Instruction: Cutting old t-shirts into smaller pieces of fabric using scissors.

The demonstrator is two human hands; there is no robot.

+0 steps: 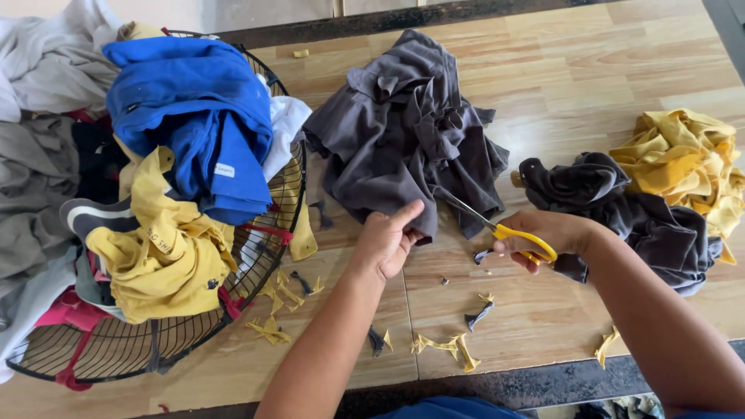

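Left hand [386, 242] pinches grey garment [403, 132] mid-table; right hand [543, 237] clamped on yellow-handled scissors [497, 226]. Wire basket [264, 240] at left edge holds blue, yellow, grey clothes.

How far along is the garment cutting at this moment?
Done: cut garments, dark and yellow, are piled at right, with scraps on the table. In hand: the left hand pinches the grey garment while the right hand works yellow-handled scissors at its edge. Left: the wire basket is heaped with clothes, a blue shirt on top.
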